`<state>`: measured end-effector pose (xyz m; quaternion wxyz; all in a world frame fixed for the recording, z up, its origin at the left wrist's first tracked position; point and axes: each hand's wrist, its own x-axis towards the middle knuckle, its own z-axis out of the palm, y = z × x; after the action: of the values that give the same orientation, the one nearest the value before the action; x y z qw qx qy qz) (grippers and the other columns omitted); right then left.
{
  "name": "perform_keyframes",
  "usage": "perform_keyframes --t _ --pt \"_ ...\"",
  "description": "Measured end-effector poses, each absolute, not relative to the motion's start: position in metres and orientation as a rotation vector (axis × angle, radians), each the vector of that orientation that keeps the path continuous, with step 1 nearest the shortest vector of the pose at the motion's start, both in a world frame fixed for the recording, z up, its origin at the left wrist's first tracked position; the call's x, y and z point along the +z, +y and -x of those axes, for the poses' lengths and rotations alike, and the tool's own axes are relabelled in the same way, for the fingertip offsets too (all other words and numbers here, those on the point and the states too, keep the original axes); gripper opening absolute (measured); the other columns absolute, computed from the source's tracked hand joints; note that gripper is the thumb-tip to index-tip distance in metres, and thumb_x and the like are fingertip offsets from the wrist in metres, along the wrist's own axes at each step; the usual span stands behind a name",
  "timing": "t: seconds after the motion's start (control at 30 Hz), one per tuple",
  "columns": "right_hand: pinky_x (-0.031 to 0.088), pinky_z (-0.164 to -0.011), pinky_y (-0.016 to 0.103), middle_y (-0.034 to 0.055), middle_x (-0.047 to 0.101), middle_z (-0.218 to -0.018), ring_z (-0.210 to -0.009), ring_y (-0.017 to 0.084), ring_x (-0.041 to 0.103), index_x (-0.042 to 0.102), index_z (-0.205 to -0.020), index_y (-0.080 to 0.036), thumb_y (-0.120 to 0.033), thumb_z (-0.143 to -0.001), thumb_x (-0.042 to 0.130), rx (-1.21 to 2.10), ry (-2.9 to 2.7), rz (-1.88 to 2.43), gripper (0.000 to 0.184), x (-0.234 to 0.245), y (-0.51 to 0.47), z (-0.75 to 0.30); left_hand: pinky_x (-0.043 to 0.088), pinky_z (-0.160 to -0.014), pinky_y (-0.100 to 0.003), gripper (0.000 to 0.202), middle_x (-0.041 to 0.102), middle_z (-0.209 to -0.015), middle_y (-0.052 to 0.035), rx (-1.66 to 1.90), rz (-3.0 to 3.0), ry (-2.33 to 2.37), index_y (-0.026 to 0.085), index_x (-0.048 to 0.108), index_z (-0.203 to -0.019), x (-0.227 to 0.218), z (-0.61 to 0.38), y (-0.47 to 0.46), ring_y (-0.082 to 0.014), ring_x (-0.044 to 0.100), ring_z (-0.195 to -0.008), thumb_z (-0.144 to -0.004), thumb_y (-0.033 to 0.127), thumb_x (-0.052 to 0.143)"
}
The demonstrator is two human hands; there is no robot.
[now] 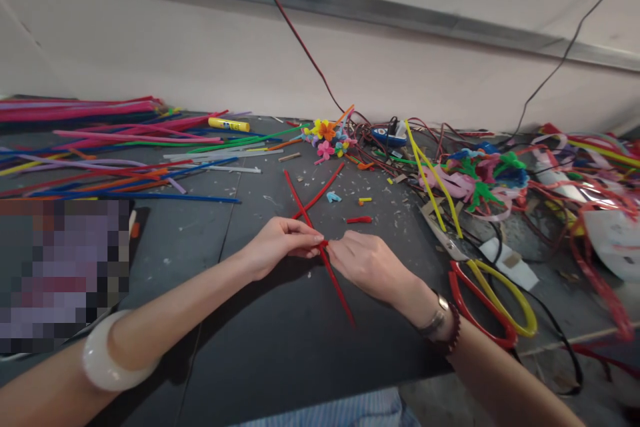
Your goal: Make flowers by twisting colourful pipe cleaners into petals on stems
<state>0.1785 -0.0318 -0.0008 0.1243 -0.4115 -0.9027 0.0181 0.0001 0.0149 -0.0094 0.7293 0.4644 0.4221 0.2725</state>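
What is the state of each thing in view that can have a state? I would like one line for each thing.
Left hand: pinching the long red pipe cleaner.
Right hand: pinching the same pipe cleaner, beside the left hand.
Long red pipe cleaner: held, lying across a shorter one.
Shorter red pipe cleaner: lying on the bench, crossed by the long one.
Scissors: lying on the bench, blades closed.
Yellow glue stick: lying on its side.

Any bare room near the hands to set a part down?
Dark tabletop below the left hand and right hand, beside the red pipe cleaner. Another patch lies left of the left hand, below the loose pipe cleaners. Crowded on the right: scissors, tangled wire, pipe-cleaner flowers.
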Motion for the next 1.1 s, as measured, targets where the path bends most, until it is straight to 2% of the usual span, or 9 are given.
perform_keyframes --t 0.1,0.27,0.4,0.5,0.57,0.8,0.87,0.97,1.1 --pt "0.036 -0.052 0.025 0.0056 0.061 -0.062 -0.058 0.014 0.053 0.06 -0.07 -0.014 -0.016 -0.082 0.046 0.386 -2.388 1.344 0.018 0.0 -0.031 -0.179 0.049 -0.061 -0.018 0.01 0.068 -0.064 -0.0018 0.603 -1.129 0.905 0.014 0.069 -0.073 -0.009 0.001 0.015 -0.0098 0.062 -0.059 -0.066 0.022 0.069" --pt "0.036 -0.043 0.019 -0.002 0.055 -0.05 -0.042 0.007 0.047 0.058 -0.068 -0.014 -0.028 -0.076 0.055 1.491 -1.53 1.479 0.017 0.009 -0.031 -0.182 0.049 -0.067 -0.02 0.018 0.071 -0.081 -0.0033 0.694 -1.61 0.848 0.017 0.071 -0.084 -0.006 0.005 0.012 -0.0138 0.064 -0.073 -0.067 0.021 0.068" --pt "0.031 -0.039 0.015 -0.0033 0.052 -0.047 -0.039 0.004 0.042 0.06 -0.068 -0.011 -0.027 -0.074 0.057 1.896 -1.167 1.319 0.017 0.01 -0.038 -0.186 0.047 -0.067 -0.02 0.011 0.07 -0.076 -0.0032 0.703 -1.89 0.777 0.016 0.071 -0.079 -0.003 0.005 0.008 -0.0129 0.063 -0.069 -0.073 0.021 0.063" --pt "0.033 -0.04 0.016 -0.0028 0.053 -0.048 -0.039 0.004 0.043 0.06 -0.069 -0.011 -0.027 -0.076 0.054 1.88 -1.217 1.332 0.018 0.011 -0.047 -0.186 0.047 -0.062 -0.02 0.012 0.069 -0.069 -0.0036 0.608 -1.822 0.772 0.014 0.07 -0.074 0.001 0.003 0.004 -0.0125 0.062 -0.063 -0.073 0.022 0.062" --pt "0.037 -0.043 0.017 -0.0014 0.056 -0.051 -0.042 0.006 0.046 0.06 -0.069 -0.013 -0.029 -0.078 0.054 1.694 -1.423 1.409 0.019 0.014 -0.054 -0.185 0.047 -0.058 -0.02 0.013 0.067 -0.064 -0.0036 0.53 -1.668 0.78 0.012 0.069 -0.071 0.003 0.001 0.002 -0.0121 0.06 -0.059 -0.072 0.024 0.063" --pt "0.038 -0.055 0.026 0.006 0.059 -0.063 -0.06 0.014 0.052 0.059 -0.065 -0.014 -0.014 -0.084 0.042 0.379 -2.414 1.352 0.025 0.015 -0.074 -0.184 0.045 -0.051 -0.018 0.019 0.063 -0.053 -0.0011 0.455 -1.249 0.711 0.01 0.063 -0.059 -0.001 -0.004 -0.002 -0.0082 0.056 -0.049 -0.07 0.025 0.066" --pt "0.039 -0.056 0.025 0.0058 0.06 -0.065 -0.061 0.014 0.053 0.06 -0.068 -0.015 -0.015 -0.084 0.043 0.375 -2.346 1.335 0.023 0.012 -0.074 -0.182 0.044 -0.052 -0.018 0.019 0.063 -0.053 -0.0008 0.459 -1.152 0.719 0.011 0.063 -0.057 -0.002 -0.004 -0.002 -0.0074 0.055 -0.048 -0.07 0.024 0.067" --pt "0.042 -0.06 0.024 0.0033 0.062 -0.071 -0.065 0.013 0.055 0.063 -0.073 -0.017 -0.022 -0.081 0.051 0.649 -1.883 1.366 0.015 0.01 -0.071 -0.179 0.047 -0.058 -0.02 0.009 0.067 -0.061 -0.0011 0.481 -1.076 0.71 0.013 0.067 -0.068 -0.002 -0.004 -0.002 -0.0083 0.059 -0.054 -0.067 0.022 0.069" --pt "0.043 -0.062 0.023 0.0011 0.06 -0.071 -0.066 0.012 0.054 0.063 -0.072 -0.017 -0.03 -0.077 0.058 1.09 -1.182 1.26 0.015 0.0 -0.068 -0.171 0.05 -0.069 -0.025 0.027 0.071 -0.086 -0.0047 0.453 -1.171 0.66 0.016 0.069 -0.092 -0.002 -0.008 -0.009 -0.0146 0.063 -0.074 -0.065 0.021 0.07"
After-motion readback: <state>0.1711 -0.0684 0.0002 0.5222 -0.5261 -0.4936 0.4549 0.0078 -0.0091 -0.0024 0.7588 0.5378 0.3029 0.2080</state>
